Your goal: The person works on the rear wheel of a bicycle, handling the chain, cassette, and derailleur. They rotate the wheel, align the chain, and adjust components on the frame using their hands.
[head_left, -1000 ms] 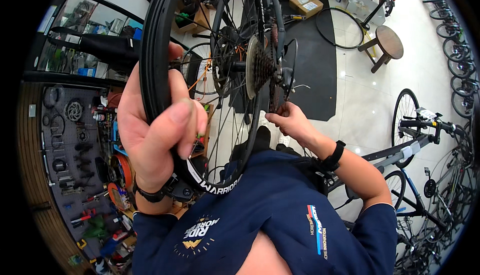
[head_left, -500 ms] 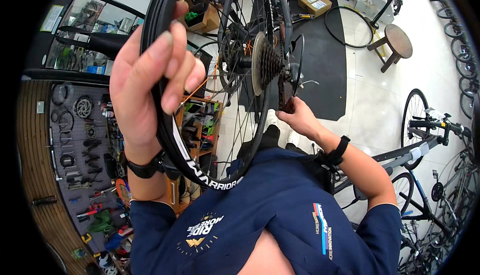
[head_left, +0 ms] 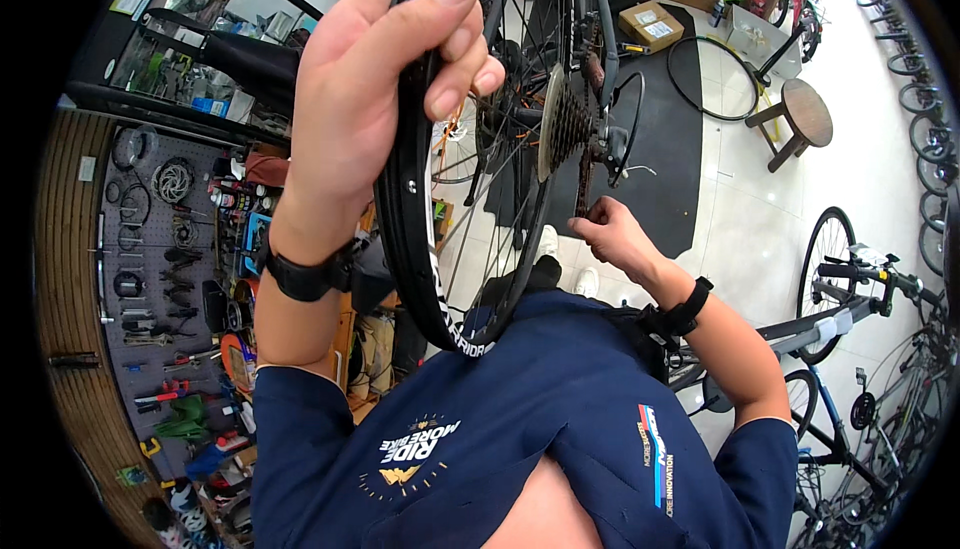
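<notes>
A black bicycle wheel (head_left: 408,249) with white lettering and no tyre on its rim stands tilted in front of me. My left hand (head_left: 350,89) is closed around its upper left rim, thumb on the outer side. The wheel's cassette (head_left: 566,129) sits beside the frame of a bike, near the rear derailleur (head_left: 618,144). A rusty-brown chain (head_left: 584,184) hangs below the cassette. My right hand (head_left: 622,239) pinches the chain's lower end between thumb and fingers. Whether the axle is seated in the frame I cannot tell.
A tool board (head_left: 150,279) hangs at the left, below a glass cabinet (head_left: 190,39). A dark mat (head_left: 660,169) lies on the floor. Further off are a cardboard box (head_left: 650,26), a loose tyre (head_left: 712,114) and a wooden stool (head_left: 805,114). Several bikes (head_left: 850,294) stand at the right.
The wheel has shifted to the right and turned more edge-on, my left hand moving with it. My right hand has moved slightly right and down with the chain.
</notes>
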Action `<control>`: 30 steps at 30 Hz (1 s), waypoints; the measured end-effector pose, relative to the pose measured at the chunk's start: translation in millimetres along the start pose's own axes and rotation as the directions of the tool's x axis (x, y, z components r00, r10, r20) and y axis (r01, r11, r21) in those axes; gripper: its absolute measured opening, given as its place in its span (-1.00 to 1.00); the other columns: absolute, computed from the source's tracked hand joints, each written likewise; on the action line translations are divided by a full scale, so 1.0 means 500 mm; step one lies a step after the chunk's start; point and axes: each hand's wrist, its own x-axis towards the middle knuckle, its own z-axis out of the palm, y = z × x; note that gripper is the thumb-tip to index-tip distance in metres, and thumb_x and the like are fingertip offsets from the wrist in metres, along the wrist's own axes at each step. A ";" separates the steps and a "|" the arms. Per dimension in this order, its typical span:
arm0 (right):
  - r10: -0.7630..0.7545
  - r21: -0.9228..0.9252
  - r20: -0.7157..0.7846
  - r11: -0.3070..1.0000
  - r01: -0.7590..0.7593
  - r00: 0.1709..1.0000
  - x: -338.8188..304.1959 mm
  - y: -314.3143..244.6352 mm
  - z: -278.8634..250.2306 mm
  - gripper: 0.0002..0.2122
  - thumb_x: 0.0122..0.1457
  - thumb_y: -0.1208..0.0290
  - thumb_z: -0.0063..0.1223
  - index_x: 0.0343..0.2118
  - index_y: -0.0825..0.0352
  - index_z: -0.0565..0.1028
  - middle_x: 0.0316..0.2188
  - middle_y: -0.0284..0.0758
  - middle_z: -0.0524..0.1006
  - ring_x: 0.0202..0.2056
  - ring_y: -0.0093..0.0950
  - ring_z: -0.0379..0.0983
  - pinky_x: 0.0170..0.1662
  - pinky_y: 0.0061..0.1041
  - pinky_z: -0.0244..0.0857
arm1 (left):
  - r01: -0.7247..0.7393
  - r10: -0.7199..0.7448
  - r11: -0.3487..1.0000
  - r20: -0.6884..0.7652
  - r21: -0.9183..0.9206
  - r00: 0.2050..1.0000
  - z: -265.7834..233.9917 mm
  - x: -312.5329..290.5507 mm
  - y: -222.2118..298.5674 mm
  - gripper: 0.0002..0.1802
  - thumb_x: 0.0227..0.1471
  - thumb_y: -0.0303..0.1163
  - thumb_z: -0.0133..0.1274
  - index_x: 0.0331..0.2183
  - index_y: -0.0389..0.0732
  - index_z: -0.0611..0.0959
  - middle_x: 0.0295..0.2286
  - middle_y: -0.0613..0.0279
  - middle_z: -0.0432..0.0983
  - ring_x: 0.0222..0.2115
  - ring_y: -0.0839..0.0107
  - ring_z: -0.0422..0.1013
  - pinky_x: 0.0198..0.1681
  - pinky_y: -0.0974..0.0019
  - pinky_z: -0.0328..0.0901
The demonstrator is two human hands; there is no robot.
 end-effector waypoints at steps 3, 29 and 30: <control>0.000 -0.009 -0.004 1.000 0.000 1.000 -0.003 0.000 0.000 -0.72 0.13 0.30 0.18 -0.39 0.39 0.33 -0.61 -0.39 0.35 -0.62 -0.63 0.24 -0.61 -0.58 0.14 | 0.132 -0.130 0.990 -0.043 0.055 0.991 -0.030 0.020 0.020 -0.73 0.23 -0.36 -0.11 -0.28 -0.41 0.53 -0.54 0.20 0.44 -0.72 0.52 0.24 -0.36 0.36 0.30; 0.237 0.121 -0.246 0.969 -0.213 0.940 -0.026 -0.033 0.058 -0.84 0.11 0.41 0.06 -0.32 0.37 0.41 -0.60 -0.47 0.32 -0.62 -0.65 0.18 -0.55 -0.63 0.05 | 0.060 -0.009 0.995 0.515 -0.084 0.857 -0.172 0.207 -0.044 -0.57 0.17 -0.18 -0.02 -0.49 -0.39 0.63 -0.51 0.29 0.53 -0.48 0.55 0.38 -0.31 0.43 0.28; 0.247 0.143 -0.232 0.965 -0.218 0.941 -0.025 -0.038 0.062 -0.85 0.10 0.42 0.05 -0.33 0.38 0.41 -0.59 -0.47 0.32 -0.61 -0.67 0.18 -0.55 -0.64 0.05 | 0.034 -0.007 0.998 0.504 -0.045 0.864 -0.175 0.205 -0.037 -0.56 0.17 -0.17 -0.01 -0.49 -0.38 0.63 -0.51 0.30 0.53 -0.48 0.54 0.38 -0.31 0.42 0.28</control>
